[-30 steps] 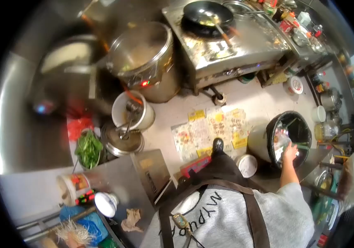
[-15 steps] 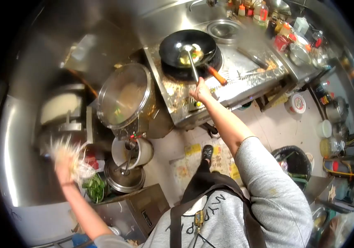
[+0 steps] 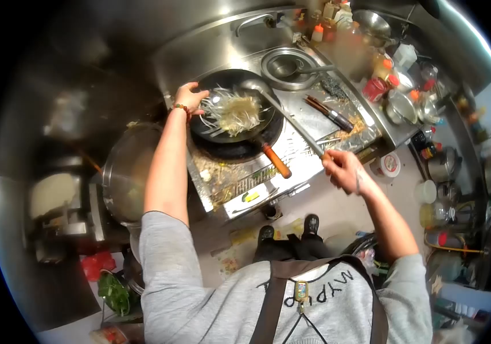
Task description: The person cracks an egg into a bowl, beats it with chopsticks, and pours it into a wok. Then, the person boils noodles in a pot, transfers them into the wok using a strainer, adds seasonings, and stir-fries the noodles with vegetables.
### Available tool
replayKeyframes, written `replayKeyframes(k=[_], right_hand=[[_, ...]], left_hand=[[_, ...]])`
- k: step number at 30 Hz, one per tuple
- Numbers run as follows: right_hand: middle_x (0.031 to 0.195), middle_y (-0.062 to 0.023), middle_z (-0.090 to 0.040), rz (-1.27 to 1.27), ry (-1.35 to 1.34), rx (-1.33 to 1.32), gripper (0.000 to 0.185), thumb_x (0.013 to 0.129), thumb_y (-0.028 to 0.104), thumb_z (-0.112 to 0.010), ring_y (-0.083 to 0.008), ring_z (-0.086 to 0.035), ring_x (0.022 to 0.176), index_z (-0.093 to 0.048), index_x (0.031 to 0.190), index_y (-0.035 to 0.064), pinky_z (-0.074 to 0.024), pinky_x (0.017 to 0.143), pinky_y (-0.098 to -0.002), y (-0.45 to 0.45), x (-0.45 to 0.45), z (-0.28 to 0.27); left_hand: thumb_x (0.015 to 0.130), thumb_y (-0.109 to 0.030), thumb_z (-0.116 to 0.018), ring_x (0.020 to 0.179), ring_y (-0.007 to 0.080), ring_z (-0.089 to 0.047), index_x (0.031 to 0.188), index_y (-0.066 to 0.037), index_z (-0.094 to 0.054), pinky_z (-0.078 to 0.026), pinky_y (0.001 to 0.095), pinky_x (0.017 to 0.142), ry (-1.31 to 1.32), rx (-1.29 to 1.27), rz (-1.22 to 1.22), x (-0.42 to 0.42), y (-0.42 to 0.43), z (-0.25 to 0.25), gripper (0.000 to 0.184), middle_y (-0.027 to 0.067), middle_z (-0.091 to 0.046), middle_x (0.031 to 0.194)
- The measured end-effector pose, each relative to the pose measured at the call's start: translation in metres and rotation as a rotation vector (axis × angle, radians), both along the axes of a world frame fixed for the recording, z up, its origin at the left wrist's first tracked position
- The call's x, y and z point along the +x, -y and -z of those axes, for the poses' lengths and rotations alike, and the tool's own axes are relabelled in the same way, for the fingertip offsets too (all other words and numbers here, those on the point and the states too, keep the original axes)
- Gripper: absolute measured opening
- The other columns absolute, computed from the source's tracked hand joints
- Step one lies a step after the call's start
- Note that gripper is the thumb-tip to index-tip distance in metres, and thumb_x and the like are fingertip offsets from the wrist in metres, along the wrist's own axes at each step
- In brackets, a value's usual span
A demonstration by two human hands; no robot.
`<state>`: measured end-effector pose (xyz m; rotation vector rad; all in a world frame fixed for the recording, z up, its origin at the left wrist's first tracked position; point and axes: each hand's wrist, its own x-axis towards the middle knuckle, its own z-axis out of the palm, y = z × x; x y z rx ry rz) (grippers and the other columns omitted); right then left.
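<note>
A black wok [image 3: 214, 82] sits on the stove burner, its wooden handle [image 3: 277, 160] pointing toward me. Pale, stringy bean sprouts [image 3: 235, 114] lie in a heap inside it. My left hand [image 3: 190, 98] is over the wok's left rim, fingers apart, beside the sprouts and holding none that I can see. In my right hand [image 3: 344, 172], closed round the handle end, is a long metal ladle [image 3: 296, 124]. Its bowl rests at the far side of the wok, by the sprouts.
A metal pot [image 3: 284, 67] stands behind the wok, a dark-handled tool [image 3: 331, 114] lies on the stovetop. Seasoning bottles and bowls crowd the right counter. A large steaming pot [image 3: 125, 172] is at the left; leafy greens [image 3: 113, 293] lie below it.
My left hand has carried the sprouts from the left side to the wok and let them go there. The right hand has moved right, swinging the ladle's handle outward.
</note>
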<state>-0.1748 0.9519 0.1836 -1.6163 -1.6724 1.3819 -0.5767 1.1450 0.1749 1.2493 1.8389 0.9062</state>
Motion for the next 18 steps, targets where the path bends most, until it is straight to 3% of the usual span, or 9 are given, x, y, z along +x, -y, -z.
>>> replayKeyframes(k=[1, 3, 5, 9, 11, 12, 15, 17, 18], right_hand=[[0.069, -0.0072, -0.058, -0.01, 0.021, -0.013, 0.022, 0.088, 0.015, -0.054, -0.0129, -0.055, 0.051, -0.059, 0.1, -0.0032, -0.0437, 0.046, -0.0282, -0.006, 0.007, 0.002], [0.074, -0.0161, -0.066, -0.202, 0.242, 0.446, 0.025, 0.086, 0.015, -0.056, -0.0242, -0.064, 0.065, -0.059, 0.105, -0.0002, -0.0508, 0.061, -0.0381, -0.034, 0.014, 0.046], [0.077, -0.0215, -0.064, -0.314, 0.426, 0.352, 0.022, 0.085, 0.013, -0.055, -0.0318, -0.065, 0.073, -0.06, 0.102, -0.0007, -0.0495, 0.07, -0.0409, -0.078, 0.009, 0.077], [0.075, -0.0229, -0.062, -0.196, 0.027, 0.22, 0.018, 0.085, 0.014, -0.056, -0.0371, -0.062, 0.073, -0.06, 0.093, -0.0017, -0.0482, 0.069, -0.0406, -0.118, 0.006, 0.09], [0.077, -0.0226, -0.062, -0.217, 0.016, 0.211, 0.018, 0.085, 0.014, -0.055, -0.0381, -0.062, 0.074, -0.059, 0.091, -0.0023, -0.048, 0.07, -0.0412, -0.123, 0.004, 0.104], [0.077, -0.0226, -0.062, -0.291, 0.049, 0.203, 0.018, 0.085, 0.014, -0.055, -0.0385, -0.062, 0.075, -0.059, 0.093, -0.0019, -0.0481, 0.07, -0.0414, -0.128, 0.005, 0.112], [0.077, -0.0226, -0.062, -0.505, 0.092, 0.221, 0.017, 0.087, 0.012, -0.052, -0.0359, -0.062, 0.072, -0.059, 0.097, -0.0001, -0.0487, 0.069, -0.0408, -0.153, 0.035, 0.099], [0.073, -0.0208, -0.062, -0.617, 0.2, 0.213, 0.016, 0.087, 0.012, -0.052, -0.0362, -0.062, 0.065, -0.059, 0.096, 0.0006, -0.0486, 0.063, -0.043, -0.151, 0.078, 0.047], [0.071, -0.0215, -0.062, -0.643, 0.148, 0.407, 0.016, 0.087, 0.012, -0.051, -0.0386, -0.061, 0.066, -0.059, 0.095, 0.001, -0.048, 0.063, -0.0453, -0.15, 0.102, 0.056]], left_hand=[[0.076, -0.011, -0.07, 0.098, 0.0236, -0.062, 0.115, -0.001, -0.057, -0.058, 0.0305, 0.053, -0.072, 0.02, -0.028, 0.009, -0.011, -0.003, 0.041, 0.0145, -0.058, 0.116], [0.079, -0.008, -0.065, 0.097, 0.0196, -0.063, 0.106, -0.001, -0.062, -0.054, 0.0274, 0.047, -0.155, -0.011, -0.027, 0.022, -0.031, -0.008, 0.029, 0.0112, -0.065, 0.099], [0.078, -0.01, -0.064, 0.091, 0.0213, -0.065, 0.095, -0.003, -0.065, -0.054, 0.032, 0.059, -0.387, 0.124, 0.063, 0.033, -0.039, -0.003, 0.019, 0.0102, -0.068, 0.085], [0.072, -0.016, -0.071, 0.076, 0.0264, -0.065, 0.088, -0.007, -0.066, -0.051, 0.034, 0.074, -1.011, 0.569, 0.121, 0.059, -0.046, 0.008, 0.019, 0.0075, -0.065, 0.072], [0.073, -0.017, -0.071, 0.077, 0.0257, -0.065, 0.091, -0.009, -0.068, -0.052, 0.0324, 0.075, -0.861, 0.132, 0.096, 0.077, -0.035, -0.021, 0.02, 0.0074, -0.066, 0.073], [0.073, -0.017, -0.07, 0.075, 0.0258, -0.065, 0.087, -0.007, -0.067, -0.051, 0.0327, 0.073, -0.878, 0.107, 0.012, 0.085, -0.031, -0.022, 0.017, 0.0085, -0.066, 0.074], [0.072, -0.012, -0.07, 0.075, 0.0252, -0.065, 0.079, -0.004, -0.063, -0.051, 0.0335, 0.069, -0.8, 0.194, -0.029, 0.082, -0.023, 0.002, 0.013, 0.0086, -0.066, 0.074], [0.071, -0.004, -0.069, 0.074, 0.0236, -0.067, 0.077, -0.003, -0.059, -0.051, 0.032, 0.066, -1.021, 0.551, -0.031, 0.073, -0.008, 0.026, 0.012, 0.0074, -0.066, 0.07], [0.071, -0.002, -0.069, 0.072, 0.0226, -0.067, 0.077, -0.003, -0.06, -0.051, 0.0313, 0.064, -0.899, 0.398, -0.105, 0.082, 0.005, 0.015, 0.012, 0.0071, -0.065, 0.069]])
